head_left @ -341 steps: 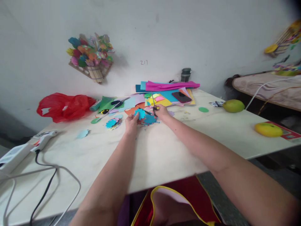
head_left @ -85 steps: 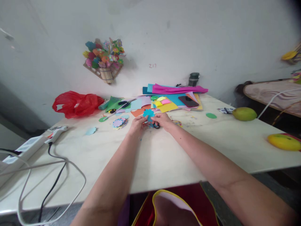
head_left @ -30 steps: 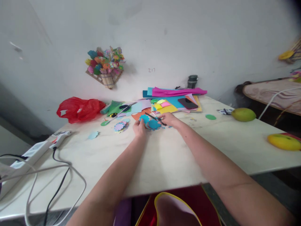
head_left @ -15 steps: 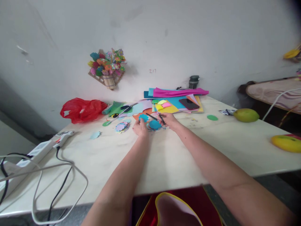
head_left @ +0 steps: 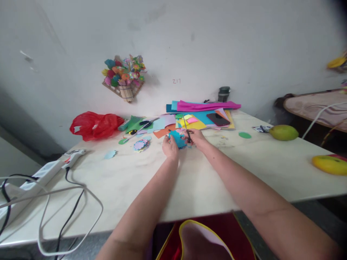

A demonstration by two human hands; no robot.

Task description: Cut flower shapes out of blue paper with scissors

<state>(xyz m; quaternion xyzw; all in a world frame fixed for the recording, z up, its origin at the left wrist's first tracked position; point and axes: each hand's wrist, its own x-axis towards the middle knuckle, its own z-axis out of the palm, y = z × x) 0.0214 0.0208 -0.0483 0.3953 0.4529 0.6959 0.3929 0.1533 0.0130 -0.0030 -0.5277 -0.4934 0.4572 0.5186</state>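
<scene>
My left hand (head_left: 170, 147) pinches a blue paper piece with a scalloped edge (head_left: 176, 137), held just above the table. In my right hand (head_left: 197, 138) is a pair of scissors (head_left: 187, 133), its blades pointing up and away beside the right edge of the blue paper. Small blue scraps lie under the hands. To the left sits a stack of scalloped paper pieces (head_left: 141, 145), lilac on top, and further left a single pale blue one (head_left: 110, 154). My fingers hide part of the blue paper and the scissor handles.
Coloured sheets (head_left: 202, 119) lie at the back with a phone (head_left: 218, 119) on them. A second pair of scissors (head_left: 145, 123) and a red plastic bag (head_left: 94, 126) are back left. A power strip (head_left: 46, 173) with cables occupies the left; a green mango (head_left: 284, 132) is right.
My left hand has moved right, bringing the scalloped blue paper up to the scissors and over the blue disc on the table. The scissors have turned so the blades point more upward.
</scene>
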